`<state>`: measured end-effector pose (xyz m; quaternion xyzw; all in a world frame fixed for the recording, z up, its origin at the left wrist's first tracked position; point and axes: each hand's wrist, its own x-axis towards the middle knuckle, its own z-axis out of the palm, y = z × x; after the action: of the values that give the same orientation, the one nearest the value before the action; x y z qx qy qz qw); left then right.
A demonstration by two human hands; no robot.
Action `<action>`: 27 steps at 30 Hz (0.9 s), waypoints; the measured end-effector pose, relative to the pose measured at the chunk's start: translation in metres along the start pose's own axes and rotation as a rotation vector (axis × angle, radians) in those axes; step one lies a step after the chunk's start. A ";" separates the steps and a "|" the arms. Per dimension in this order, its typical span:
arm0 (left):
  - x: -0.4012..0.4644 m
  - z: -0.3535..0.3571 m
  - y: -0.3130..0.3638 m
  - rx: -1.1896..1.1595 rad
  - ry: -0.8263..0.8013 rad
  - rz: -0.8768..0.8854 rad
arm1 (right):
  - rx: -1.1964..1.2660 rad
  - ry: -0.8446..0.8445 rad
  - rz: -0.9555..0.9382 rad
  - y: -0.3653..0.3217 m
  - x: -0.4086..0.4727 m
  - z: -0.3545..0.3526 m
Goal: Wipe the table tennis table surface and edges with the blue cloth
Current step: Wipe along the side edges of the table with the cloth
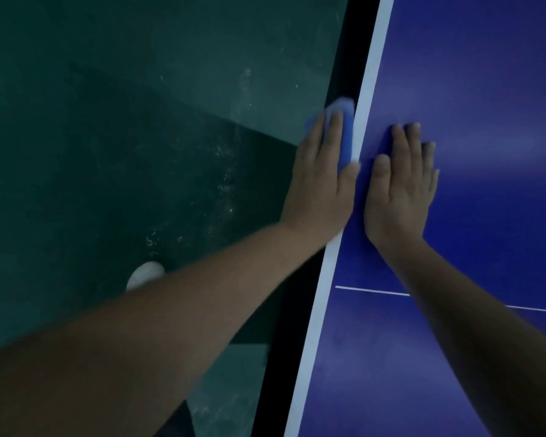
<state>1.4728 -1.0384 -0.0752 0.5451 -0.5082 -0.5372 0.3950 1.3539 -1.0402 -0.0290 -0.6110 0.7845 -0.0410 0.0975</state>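
Pressed flat by the left hand point(320, 171), the blue cloth point(439, 310) was held against the side edge of the table.

The table tennis table point(486, 89) was steadied by the right hand point(402, 181), laid open with fingers spread on the blue top, likely for balance. Its white border line point(364, 111) ran right beside the cloth, so the edge could be rubbed. A pale shoe point(145, 274) was seen on the green floor point(123, 121).
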 end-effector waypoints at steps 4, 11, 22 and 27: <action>-0.123 -0.004 -0.011 -0.075 -0.117 -0.023 | 0.002 0.000 0.001 0.001 0.000 0.001; -0.015 0.000 0.004 -0.014 -0.076 -0.059 | 0.001 0.000 -0.003 0.005 -0.001 0.000; -0.075 0.000 0.003 -0.071 -0.066 -0.069 | -0.025 -0.026 -0.004 0.004 0.002 -0.001; -0.048 -0.002 0.002 -0.019 -0.088 -0.028 | -0.016 -0.011 -0.006 0.004 0.002 0.000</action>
<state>1.4790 -0.9922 -0.0646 0.5241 -0.5123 -0.5712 0.3697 1.3493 -1.0414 -0.0299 -0.6144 0.7824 -0.0317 0.0969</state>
